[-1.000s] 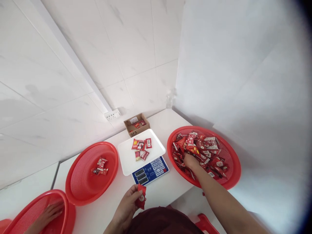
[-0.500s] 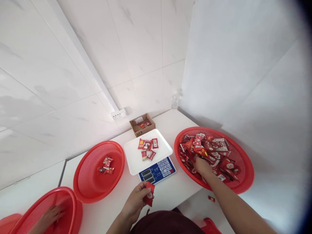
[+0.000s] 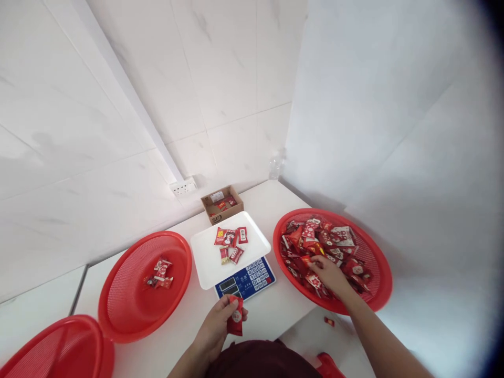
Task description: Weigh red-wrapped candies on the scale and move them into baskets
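Observation:
My left hand is closed on a red candy packet in front of the scale. Over the right-hand red basket, my right hand pinches a small red-and-orange candy packet between thumb and fingers. Beneath it lies a heap of red wrapped candies. Several candy packets rest on the white tray of the weighing scale, whose blue keypad panel faces me.
Left of the scale stands a red basket with a few packets in it. Another red basket is at the lower left. Behind the tray sits a cardboard box holding packets. One packet lies beyond the table's edge, lower down.
My right hand has risen out of the candy heap with a small packet in its fingers. My left hand keeps its packet. A co-worker's hand has left the lower-left basket. The view has shifted slightly.

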A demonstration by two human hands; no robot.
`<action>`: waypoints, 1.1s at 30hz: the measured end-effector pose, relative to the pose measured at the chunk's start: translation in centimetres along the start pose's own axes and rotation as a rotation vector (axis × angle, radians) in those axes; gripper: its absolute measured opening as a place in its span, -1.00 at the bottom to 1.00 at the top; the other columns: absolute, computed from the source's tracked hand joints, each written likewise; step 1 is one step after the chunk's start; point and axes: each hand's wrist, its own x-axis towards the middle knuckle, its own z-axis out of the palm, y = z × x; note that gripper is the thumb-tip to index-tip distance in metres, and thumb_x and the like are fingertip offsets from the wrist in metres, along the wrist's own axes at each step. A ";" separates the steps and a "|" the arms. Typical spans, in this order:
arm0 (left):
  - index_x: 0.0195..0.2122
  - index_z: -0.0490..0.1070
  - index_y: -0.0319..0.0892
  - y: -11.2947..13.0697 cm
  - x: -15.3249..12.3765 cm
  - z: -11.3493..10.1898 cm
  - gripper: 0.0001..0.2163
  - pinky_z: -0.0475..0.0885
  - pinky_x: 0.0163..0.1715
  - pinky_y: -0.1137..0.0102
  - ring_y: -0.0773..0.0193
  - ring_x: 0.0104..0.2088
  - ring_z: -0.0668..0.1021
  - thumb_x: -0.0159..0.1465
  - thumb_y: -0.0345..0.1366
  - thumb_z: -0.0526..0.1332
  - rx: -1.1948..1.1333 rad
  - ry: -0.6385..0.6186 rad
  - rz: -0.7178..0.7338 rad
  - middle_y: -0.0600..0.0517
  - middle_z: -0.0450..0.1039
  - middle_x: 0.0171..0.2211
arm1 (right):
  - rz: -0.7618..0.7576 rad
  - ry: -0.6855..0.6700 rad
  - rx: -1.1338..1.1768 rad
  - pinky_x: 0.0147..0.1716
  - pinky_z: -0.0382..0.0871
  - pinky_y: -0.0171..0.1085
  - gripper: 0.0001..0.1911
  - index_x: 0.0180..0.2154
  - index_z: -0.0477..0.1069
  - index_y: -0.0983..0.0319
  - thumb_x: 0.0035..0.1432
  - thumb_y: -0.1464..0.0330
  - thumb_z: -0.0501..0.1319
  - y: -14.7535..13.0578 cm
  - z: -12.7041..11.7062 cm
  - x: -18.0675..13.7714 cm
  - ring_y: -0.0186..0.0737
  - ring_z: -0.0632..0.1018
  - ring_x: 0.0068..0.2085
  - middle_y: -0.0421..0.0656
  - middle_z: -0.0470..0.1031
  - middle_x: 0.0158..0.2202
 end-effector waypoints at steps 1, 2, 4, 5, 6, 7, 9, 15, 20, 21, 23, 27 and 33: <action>-0.37 0.29 -0.19 0.1 0.1 -0.1 -0.65 0.28 -0.33 0.41 0.29 -0.40 0.49 -0.01 -0.04 0.31 0.001 -0.012 -0.010 -0.01 0.49 -0.44 | -0.011 -0.017 -0.010 -0.26 0.33 -0.25 -0.81 -0.35 0.42 0.17 0.02 0.25 0.12 -0.3 -0.2 0.0 -0.15 0.53 -0.29 -0.14 0.56 -0.34; -0.36 0.30 -0.20 0.2 0.3 -0.2 -0.65 0.28 -0.34 0.41 0.30 -0.41 0.49 0.00 -0.05 0.31 0.003 -0.021 -0.023 -0.01 0.49 -0.44 | -0.010 -0.018 -0.024 -0.23 0.32 -0.23 -0.81 -0.35 0.43 0.17 0.03 0.25 0.11 -0.6 -0.4 0.2 -0.14 0.53 -0.27 -0.13 0.56 -0.33; -0.35 0.32 -0.20 0.5 0.5 -0.3 -0.65 0.28 -0.35 0.41 0.31 -0.43 0.48 0.00 -0.06 0.32 0.001 -0.020 -0.042 0.00 0.49 -0.43 | -0.004 0.066 -0.041 -0.15 0.30 -0.20 -0.75 -0.27 0.43 0.17 0.07 0.23 0.07 -1.0 -1.0 0.8 -0.11 0.51 -0.20 -0.10 0.54 -0.26; -0.35 0.32 -0.20 0.6 0.6 -0.4 -0.65 0.29 -0.35 0.42 0.32 -0.44 0.48 0.00 -0.06 0.32 -0.003 -0.010 -0.045 0.01 0.48 -0.43 | -0.014 0.150 -0.043 -0.11 0.29 -0.18 -0.70 -0.20 0.41 0.17 0.10 0.21 0.04 -1.2 -1.4 1.3 -0.10 0.49 -0.15 -0.08 0.52 -0.20; -0.34 0.33 -0.20 0.7 0.6 -0.5 -0.65 0.29 -0.35 0.42 0.32 -0.44 0.48 -0.01 -0.07 0.33 -0.009 0.004 -0.043 0.01 0.48 -0.43 | -0.031 0.251 -0.046 -0.07 0.27 -0.17 -0.64 -0.12 0.38 0.18 0.11 0.19 0.02 -1.3 -1.8 1.8 -0.10 0.46 -0.09 -0.06 0.49 -0.13; -0.34 0.34 -0.21 0.8 0.7 -0.6 -0.65 0.29 -0.36 0.43 0.33 -0.44 0.48 -0.01 -0.07 0.33 -0.017 0.017 -0.037 0.02 0.48 -0.43 | -0.049 0.356 -0.052 -0.04 0.25 -0.16 -0.59 -0.05 0.34 0.20 0.12 0.18 0.01 -1.3 -2.3 2.5 -0.09 0.43 -0.03 -0.03 0.45 -0.06; -0.33 0.35 -0.21 0.8 0.7 -0.9 -0.65 0.29 -0.36 0.43 0.34 -0.44 0.47 -0.01 -0.07 0.34 -0.033 0.038 -0.035 0.03 0.47 -0.43 | -0.062 0.502 -0.076 0.01 0.22 -0.13 -0.50 0.06 0.26 0.22 0.12 0.16 0.02 -1.3 -3.0 3.8 -0.07 0.35 0.07 0.00 0.36 0.05; -0.35 0.35 -0.21 0.0 0.9 -1.6 -0.62 0.29 -0.40 0.45 0.35 -0.47 0.47 -0.07 -0.06 0.37 -0.049 0.064 -0.084 0.02 0.49 -0.44 | -0.023 0.293 -0.157 -0.04 0.25 -0.17 -0.58 0.02 0.30 0.24 0.10 0.36 0.03 -0.1 -2.7 5.4 -0.08 0.42 0.01 0.01 0.40 0.02; -0.34 0.35 -0.22 0.0 0.9 -1.5 -0.62 0.30 -0.40 0.44 0.33 -0.46 0.48 -0.06 -0.06 0.36 -0.033 0.049 -0.068 0.01 0.49 -0.43 | -0.021 0.201 -0.166 -0.11 0.29 -0.19 -0.63 -0.07 0.37 0.23 0.03 0.39 0.09 1.0 -0.8 2.7 -0.07 0.48 -0.08 0.00 0.49 -0.09; -0.34 0.35 -0.22 0.0 0.8 -1.4 -0.62 0.30 -0.40 0.44 0.33 -0.46 0.48 -0.06 -0.06 0.36 -0.027 0.043 -0.066 0.00 0.50 -0.43 | -0.029 0.185 -0.166 -0.11 0.28 -0.20 -0.64 -0.08 0.38 0.22 0.03 0.39 0.10 1.2 -0.7 2.0 -0.07 0.48 -0.06 -0.01 0.48 -0.07; -0.33 0.35 -0.21 0.0 0.8 -1.1 -0.60 0.30 -0.41 0.44 0.33 -0.45 0.48 -0.06 -0.04 0.35 -0.011 0.034 -0.067 0.00 0.50 -0.41 | -0.051 0.139 -0.162 -0.14 0.29 -0.23 -0.68 -0.14 0.40 0.19 0.02 0.40 0.09 1.6 -0.7 0.6 -0.11 0.49 -0.10 -0.07 0.50 -0.11; -0.34 0.35 -0.21 -0.4 0.8 -0.7 -0.61 0.30 -0.41 0.44 0.34 -0.47 0.47 -0.06 -0.04 0.36 -0.002 0.028 -0.070 0.00 0.50 -0.42 | -0.088 0.019 -0.151 -0.32 0.32 -0.29 -0.78 -0.33 0.45 0.14 0.01 0.43 0.07 2.3 -1.6 -1.6 -0.20 0.54 -0.31 -0.20 0.57 -0.34; -0.36 0.36 -0.20 -1.2 0.6 -0.8 -0.58 0.31 -0.42 0.44 0.32 -0.49 0.48 -0.12 -0.04 0.38 -0.025 0.080 -0.058 0.01 0.48 -0.46 | -0.045 0.116 -0.150 -0.15 0.33 -0.23 -0.69 -0.18 0.44 0.17 0.12 0.29 0.01 2.7 -3.6 -0.9 -0.14 0.52 -0.12 -0.11 0.53 -0.12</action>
